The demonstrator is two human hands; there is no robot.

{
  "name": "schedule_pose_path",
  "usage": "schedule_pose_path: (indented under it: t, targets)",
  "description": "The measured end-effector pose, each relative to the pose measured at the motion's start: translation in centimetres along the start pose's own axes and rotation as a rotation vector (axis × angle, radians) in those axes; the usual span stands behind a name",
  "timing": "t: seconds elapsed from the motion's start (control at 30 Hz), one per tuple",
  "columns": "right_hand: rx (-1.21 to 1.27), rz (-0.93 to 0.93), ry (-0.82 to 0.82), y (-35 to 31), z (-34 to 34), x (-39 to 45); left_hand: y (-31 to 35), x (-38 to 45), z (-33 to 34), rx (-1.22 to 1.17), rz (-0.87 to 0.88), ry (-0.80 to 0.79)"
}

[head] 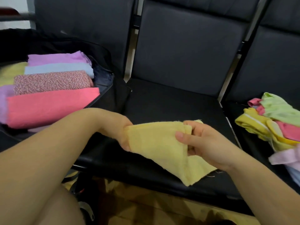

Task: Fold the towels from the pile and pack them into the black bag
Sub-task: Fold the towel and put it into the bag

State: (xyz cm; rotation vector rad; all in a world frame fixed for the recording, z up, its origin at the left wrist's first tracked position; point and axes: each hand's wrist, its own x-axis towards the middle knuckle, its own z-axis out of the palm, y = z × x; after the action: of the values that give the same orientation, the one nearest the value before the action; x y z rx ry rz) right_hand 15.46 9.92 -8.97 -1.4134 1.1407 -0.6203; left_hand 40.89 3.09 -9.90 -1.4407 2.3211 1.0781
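Note:
A pale yellow towel (164, 148) hangs over the middle black seat, held between both hands. My left hand (118, 127) grips its left edge, and my right hand (204, 143) pinches its upper right corner. The black bag (103, 95) lies open on the left seat. Inside it are folded towels: a pink one (48, 108) in front, a speckled one (50, 82), a light blue one (58, 68) and a purple one (60, 58). The unfolded pile (276, 125) of green, yellow, pink and lilac towels lies on the right seat.
Three black padded seats (178, 98) with tall backs (186, 46) stand in a row, metal strips between them. Below the front edge of the seats is a brown floor (146, 208).

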Motion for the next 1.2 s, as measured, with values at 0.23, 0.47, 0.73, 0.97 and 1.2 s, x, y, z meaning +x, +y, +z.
schedule_pose_path:
  t: [0.23, 0.47, 0.73, 0.97, 1.2]
  targets:
    - [0.135, -0.053, 0.199, 1.5, -5.8, -4.3, 3.5, 1.4, -1.0, -0.427, 0.174, 0.365]
    - [-0.012, 0.029, 0.389, 2.2, -9.9, -5.8, 9.3, 4.9, -0.3, -0.469, 0.24, 0.641]
    - [-0.32, 0.376, 0.573, 5.3, -13.3, -4.4, 12.5, 10.4, 2.2, -0.35, 0.216, 0.505]
    - [-0.337, 0.641, 0.517, 6.2, -14.1, -3.8, 9.6, 12.5, 4.4, -0.043, -0.114, 0.456]
    - [-0.467, 0.356, 0.55, 7.4, -12.1, -3.4, 9.0, 9.8, 4.2, -0.062, -0.056, 0.208]
